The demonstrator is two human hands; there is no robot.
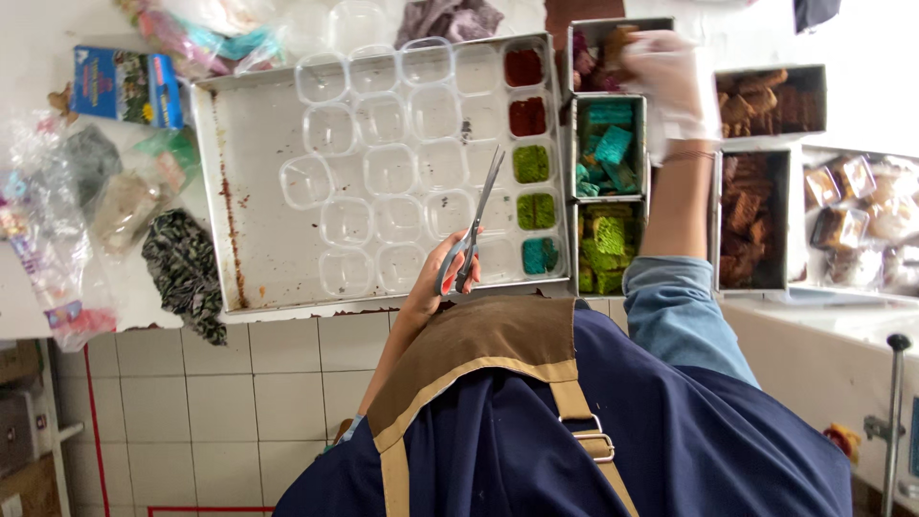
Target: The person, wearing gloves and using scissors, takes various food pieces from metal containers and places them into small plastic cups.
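I've got scissors (pixel 474 222) gripped in left fingers (pixel 450 273) over the tray (pixel 258 191); gloved right hand (pixel 670 81) digs into the cake tin (pixel 598 38), finger state unclear; keep blades off the cups (pixel 388 170).

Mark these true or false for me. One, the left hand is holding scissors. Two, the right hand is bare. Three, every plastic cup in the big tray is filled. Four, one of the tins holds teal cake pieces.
1. True. The left hand grips a pair of scissors over the metal tray.
2. False. The right hand wears a thin white glove.
3. False. Only the five plastic cups nearest the tins hold cake: two dark red, two green, one teal. The other plastic cups are empty.
4. True. The middle tin beside the tray holds teal cake pieces.
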